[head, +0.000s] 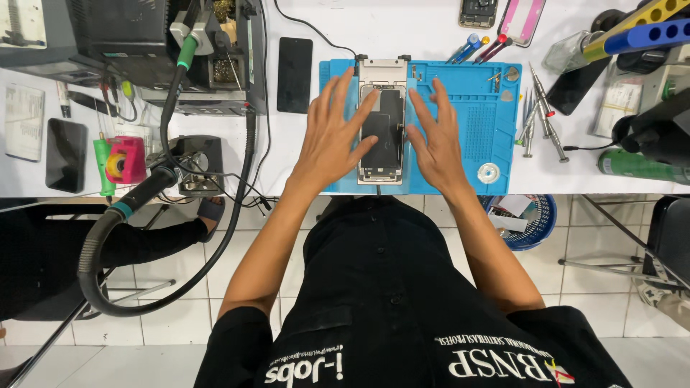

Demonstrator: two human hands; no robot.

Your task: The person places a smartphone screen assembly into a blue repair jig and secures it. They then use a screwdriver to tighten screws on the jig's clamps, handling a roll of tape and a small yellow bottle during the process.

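The left hand (332, 144) lies flat and spread, fingertips resting on the opened phone (382, 122). The phone's long axis runs straight away from the person, on the blue mat (474, 129) on the desk (287, 154). The right hand (435, 144), equally open and gripping nothing, touches its right edge.

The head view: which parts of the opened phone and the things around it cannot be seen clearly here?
- Opened phone, head view: its left side lies under the left hand fingers; the inner parts are too small to tell.
- Blue mat: the right hand covers its middle.
- Small screws and parts in the mat's top trays: too small to identify.
- Phone at the top: cut off by the picture's upper edge.
- Blue basket: partly hidden by the table edge.
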